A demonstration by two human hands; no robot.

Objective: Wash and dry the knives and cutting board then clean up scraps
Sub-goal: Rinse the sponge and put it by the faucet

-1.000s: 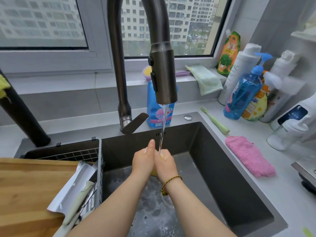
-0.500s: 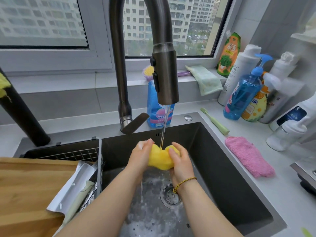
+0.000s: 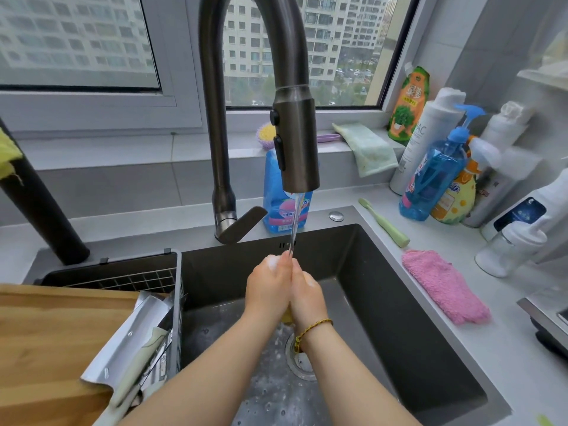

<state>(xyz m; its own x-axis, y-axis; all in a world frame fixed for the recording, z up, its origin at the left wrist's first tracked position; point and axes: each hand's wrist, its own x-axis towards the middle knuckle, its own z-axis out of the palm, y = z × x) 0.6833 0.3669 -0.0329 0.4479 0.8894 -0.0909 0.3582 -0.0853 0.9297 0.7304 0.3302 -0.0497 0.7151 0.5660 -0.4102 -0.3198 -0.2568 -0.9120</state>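
My left hand (image 3: 268, 284) and my right hand (image 3: 308, 295) are pressed together under the running water of the tap (image 3: 296, 142), squeezing a yellow sponge (image 3: 286, 316) between the palms. Only a sliver of the sponge shows below the hands. Soapy water lies in the dark sink (image 3: 396, 318) around the drain (image 3: 299, 361). A wooden cutting board (image 3: 52, 342) lies at the left. A broad steel knife blade (image 3: 129, 339) leans in the black wire rack (image 3: 123, 275) beside the sink, with a pale-handled knife (image 3: 138, 361) against it.
A pink cloth (image 3: 445, 285) and a green toothbrush (image 3: 384, 222) lie on the counter to the right. Several soap and cleaner bottles (image 3: 433, 176) crowd the back right corner. A blue bottle (image 3: 282, 207) stands behind the tap, a green cloth (image 3: 365, 149) hangs off the sill.
Half a second ago my hands held the sponge apart and open under the stream. Now they have closed together and squeezed it almost out of sight, as one second ago.
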